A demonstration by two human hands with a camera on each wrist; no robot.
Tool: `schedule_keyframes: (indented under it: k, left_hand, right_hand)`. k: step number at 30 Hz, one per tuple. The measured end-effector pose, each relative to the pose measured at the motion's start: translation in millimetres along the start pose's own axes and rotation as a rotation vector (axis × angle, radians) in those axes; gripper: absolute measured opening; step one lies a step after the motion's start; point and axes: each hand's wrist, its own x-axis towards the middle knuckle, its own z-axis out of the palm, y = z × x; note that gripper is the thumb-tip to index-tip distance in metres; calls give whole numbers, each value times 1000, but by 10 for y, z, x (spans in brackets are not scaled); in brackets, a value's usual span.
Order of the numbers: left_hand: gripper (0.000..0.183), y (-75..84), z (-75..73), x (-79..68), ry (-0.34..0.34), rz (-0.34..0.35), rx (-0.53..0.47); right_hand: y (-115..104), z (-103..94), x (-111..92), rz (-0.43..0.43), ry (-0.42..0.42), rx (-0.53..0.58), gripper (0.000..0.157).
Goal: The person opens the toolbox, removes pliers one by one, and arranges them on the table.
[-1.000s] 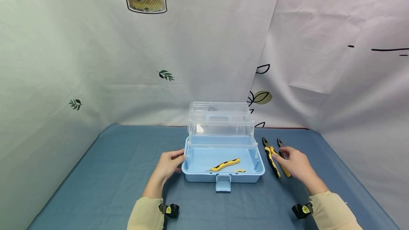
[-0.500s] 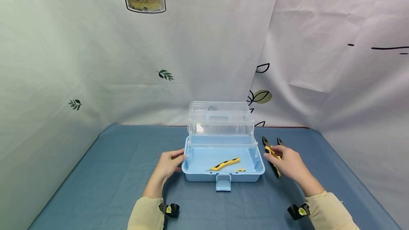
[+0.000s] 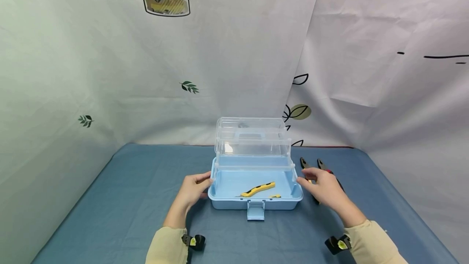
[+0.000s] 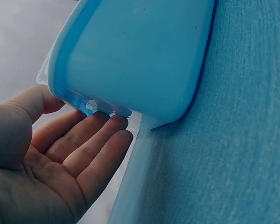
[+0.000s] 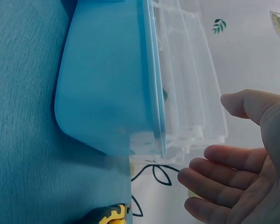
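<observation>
A light-blue toolbox (image 3: 231, 204) stands in the middle of the table, its transparent lid (image 3: 253, 137) swung up at the back. My left hand (image 3: 192, 186) is at its left side. In the left wrist view, the thumb touches the rim and relaxed fingers (image 4: 91, 149) reach along the box. My right hand (image 3: 324, 187) hovers by the right side, over the pliers. The right wrist view shows its fingers (image 5: 219, 182) spread, apart from the box and holding nothing. Inside lies a yellow-and-black utility knife (image 3: 258, 189), with a small yellow piece (image 3: 276, 196) mostly hidden by the front wall.
Two pairs of pliers lie right of the box: one with a dark head (image 3: 304, 163), partly covered by my right hand, and another pair (image 3: 321, 164) with some red showing. The box's front latch (image 3: 255, 211) hangs down. Patterned white cloth (image 3: 146, 72) rises behind the blue table (image 3: 110, 207).
My right hand has moved left across the pliers toward the box's right side. My left hand stays at the box's left side. The box and the knife have not moved.
</observation>
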Motion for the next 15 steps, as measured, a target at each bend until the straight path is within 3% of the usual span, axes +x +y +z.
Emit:
schedule_keyframes:
  k: [15]
  left_hand:
    - [38,4,-5,2,-4,-4,-1]
  right_hand:
    - [-166,87,23,-56,-50,61,45]
